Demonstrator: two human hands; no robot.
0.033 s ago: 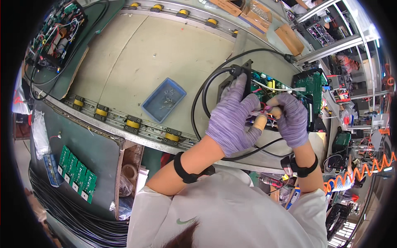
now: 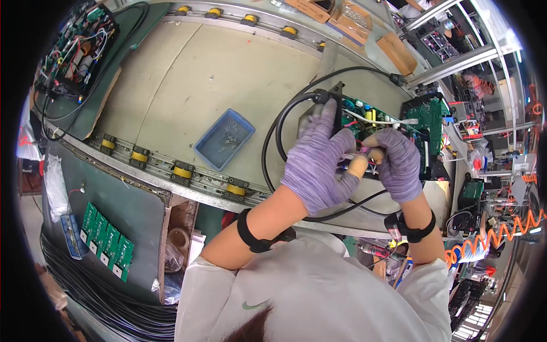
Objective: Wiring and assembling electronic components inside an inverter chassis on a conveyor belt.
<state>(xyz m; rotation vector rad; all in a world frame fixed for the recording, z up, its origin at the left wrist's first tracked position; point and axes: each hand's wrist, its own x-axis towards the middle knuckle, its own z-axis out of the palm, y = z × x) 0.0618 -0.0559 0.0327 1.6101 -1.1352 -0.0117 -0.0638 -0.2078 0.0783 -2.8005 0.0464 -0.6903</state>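
In front of me lies an electronic unit with a green circuit board (image 2: 356,109), coloured wires and a black end panel (image 2: 337,108). A thick black cable (image 2: 280,128) enters that panel and loops to the left. My left hand (image 2: 319,162), in a purple striped glove with yellowish fingertips, grips the panel with its fingers along it; the thumb points toward the wires. My right hand (image 2: 400,165), gloved alike, is closed in a pinch at the thin wires (image 2: 364,149) inside the unit. Its fingers partly hide what they hold.
A blue tray (image 2: 244,121) of small screws is left of the unit. Yellow rollers (image 2: 182,171) line the bench's rails. Green boards (image 2: 108,242) lie lower left; another wired assembly (image 2: 80,51) sits upper left. Cardboard boxes (image 2: 347,21) and a metal frame (image 2: 453,64) are at upper right.
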